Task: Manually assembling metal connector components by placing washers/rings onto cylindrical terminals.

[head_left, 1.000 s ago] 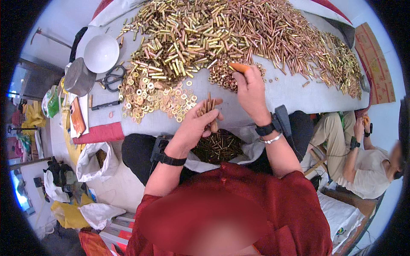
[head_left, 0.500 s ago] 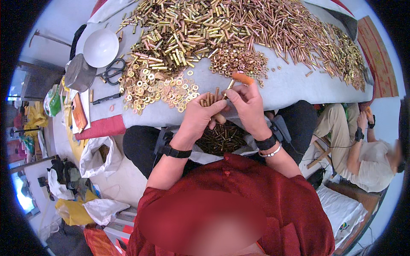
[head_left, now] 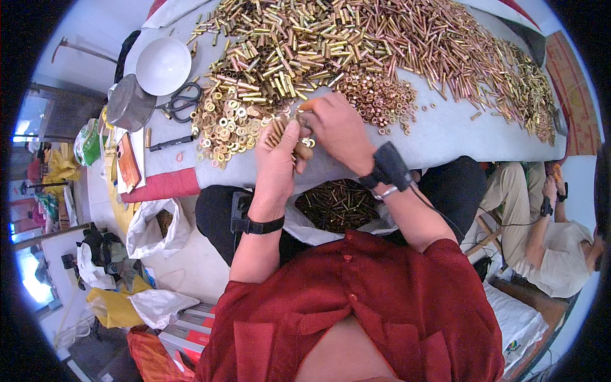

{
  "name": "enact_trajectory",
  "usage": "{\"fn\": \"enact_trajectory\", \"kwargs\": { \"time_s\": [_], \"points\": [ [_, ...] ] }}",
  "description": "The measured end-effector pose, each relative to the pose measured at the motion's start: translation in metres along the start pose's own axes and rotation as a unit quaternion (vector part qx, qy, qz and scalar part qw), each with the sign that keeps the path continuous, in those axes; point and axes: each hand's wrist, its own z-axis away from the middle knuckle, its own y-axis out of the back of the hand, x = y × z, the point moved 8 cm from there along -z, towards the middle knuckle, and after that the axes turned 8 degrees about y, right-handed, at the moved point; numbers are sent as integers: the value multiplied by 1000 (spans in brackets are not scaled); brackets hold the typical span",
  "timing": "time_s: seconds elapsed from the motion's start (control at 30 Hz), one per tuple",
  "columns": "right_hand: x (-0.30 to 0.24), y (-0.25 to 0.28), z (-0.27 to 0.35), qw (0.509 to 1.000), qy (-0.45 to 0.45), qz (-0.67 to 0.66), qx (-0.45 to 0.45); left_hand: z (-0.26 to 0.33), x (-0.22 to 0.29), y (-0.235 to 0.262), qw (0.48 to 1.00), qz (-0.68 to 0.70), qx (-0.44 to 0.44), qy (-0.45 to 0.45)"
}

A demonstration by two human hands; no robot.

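Note:
My left hand [head_left: 275, 167] is closed around several small brass-coloured metal sleeves [head_left: 275, 132] at the near edge of the washer pile. Close against it, my right hand [head_left: 338, 130] is closed too, an orange finger cover [head_left: 307, 105] on one finger. Its fingertips meet near the left hand's thumb; what they pinch is too small to make out. Flat yellowish washers [head_left: 224, 127] lie just left of both hands. Beyond them spreads a big heap of metal sleeves [head_left: 299, 48], with a smaller pile of nuts [head_left: 375, 99] to the right of my right hand.
An open white bag of dark bolts [head_left: 337, 204] sits between my legs. On the table's left are a white bowl [head_left: 163, 67], a metal container [head_left: 130, 103], scissors [head_left: 184, 103], a black marker [head_left: 170, 143] and an orange phone [head_left: 128, 162]. Another person [head_left: 563, 242] sits at right.
My right hand has moved left and turned over toward the washers, bringing the orange-covered finger beside my left hand. My left hand has also shifted left, still holding the sleeves.

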Motion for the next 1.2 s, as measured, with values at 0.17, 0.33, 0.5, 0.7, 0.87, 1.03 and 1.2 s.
{"fn": "enact_trajectory", "kwargs": {
  "time_s": [0.17,0.33,0.5,0.7,0.87,1.03,1.2],
  "points": [
    [3,-26,-8,987,36,152,-47,-3,5,7,999,30,28,-18],
    [-11,12,2,998,22,53,35,-3,-8,6,999,-8,29,23],
    [8,32,43,955,-222,-186,59,4,-19,-17,993,-94,-42,56],
    [3,48,64,972,-176,-125,93,6,-33,-33,985,-107,-100,87],
    [-31,61,65,995,66,3,75,7,-39,-34,987,-69,-96,110],
    [5,95,77,984,-97,141,52,7,-35,-36,990,-111,-71,59],
    [40,93,77,972,-161,169,-41,10,-35,-41,986,-145,-77,39]
  ]
}}
